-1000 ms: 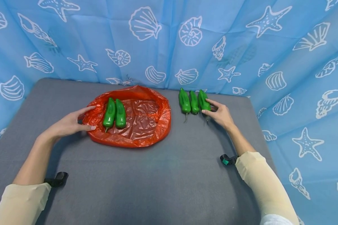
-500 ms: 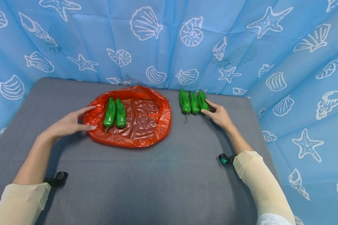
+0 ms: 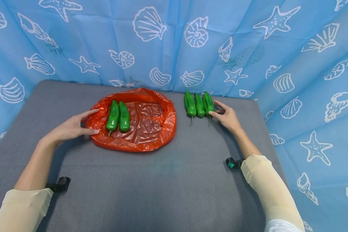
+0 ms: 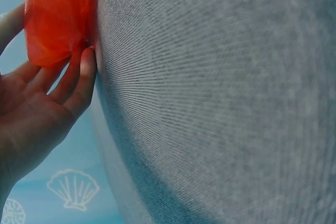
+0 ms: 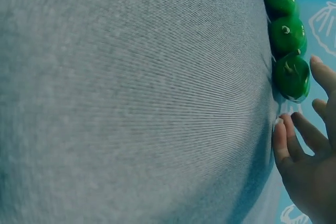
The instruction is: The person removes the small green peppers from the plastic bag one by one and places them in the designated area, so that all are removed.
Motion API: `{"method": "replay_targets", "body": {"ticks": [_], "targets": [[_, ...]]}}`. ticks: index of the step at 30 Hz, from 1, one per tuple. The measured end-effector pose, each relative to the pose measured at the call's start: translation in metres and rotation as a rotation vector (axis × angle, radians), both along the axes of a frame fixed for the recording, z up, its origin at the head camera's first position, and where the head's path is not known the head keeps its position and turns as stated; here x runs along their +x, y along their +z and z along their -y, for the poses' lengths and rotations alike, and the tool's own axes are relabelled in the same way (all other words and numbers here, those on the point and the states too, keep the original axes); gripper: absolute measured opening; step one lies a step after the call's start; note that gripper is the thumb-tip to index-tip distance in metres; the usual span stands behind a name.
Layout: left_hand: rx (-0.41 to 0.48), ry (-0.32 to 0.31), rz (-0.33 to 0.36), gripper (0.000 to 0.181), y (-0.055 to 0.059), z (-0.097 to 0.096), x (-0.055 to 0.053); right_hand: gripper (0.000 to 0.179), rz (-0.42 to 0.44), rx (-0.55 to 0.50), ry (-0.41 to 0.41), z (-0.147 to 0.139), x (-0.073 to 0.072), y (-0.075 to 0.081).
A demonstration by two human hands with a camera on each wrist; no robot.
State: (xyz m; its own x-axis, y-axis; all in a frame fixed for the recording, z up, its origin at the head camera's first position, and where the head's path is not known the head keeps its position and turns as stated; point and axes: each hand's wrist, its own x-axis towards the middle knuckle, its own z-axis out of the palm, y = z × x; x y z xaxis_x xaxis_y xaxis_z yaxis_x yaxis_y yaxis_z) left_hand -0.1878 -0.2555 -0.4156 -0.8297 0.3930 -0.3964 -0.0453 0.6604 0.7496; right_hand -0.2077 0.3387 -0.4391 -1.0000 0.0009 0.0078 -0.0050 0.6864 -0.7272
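Note:
A red plastic bag point(image 3: 165, 135) lies with its mouth spread wide on the grey table, two green peppers point(image 3: 113, 116) side by side within its left part. My left hand point(image 3: 68, 129) rests against the bag's left side, thumb and index finger spread along the rim. In the left wrist view its extended fingers touch the red plastic. At the back right, three more green peppers stand in a row. Beside the rightmost pepper point(image 3: 208, 104) is my right hand point(image 3: 228, 119), fingers parted and holding nothing. The right wrist view has a gap between those fingers and the nearest pepper point(image 5: 292, 80).
A blue curtain point(image 3: 174, 42) with white shell and starfish prints hangs behind and to the right of the grey tabletop point(image 3: 150, 190). The left pepper of the row point(image 3: 190, 104) and the middle one point(image 3: 199, 105) lie close to the table's back edge.
The rightmost pepper has shifted slightly left, close against the middle one. My right hand has let go of it and drawn a little to the right. My left hand stays put.

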Motion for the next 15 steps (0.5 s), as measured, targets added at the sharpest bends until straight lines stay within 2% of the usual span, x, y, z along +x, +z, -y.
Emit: {"method": "replay_targets", "body": {"ticks": [8,15], "targets": [[0.012,-0.007,-0.015,0.098,0.001,-0.002,0.0,0.059,-0.166,0.023,-0.073,0.008,0.003,0.002],[-0.002,0.006,-0.004,0.101,0.003,-0.005,0.001,0.051,-0.283,-0.01,-0.075,0.025,0.005,0.011]]}}
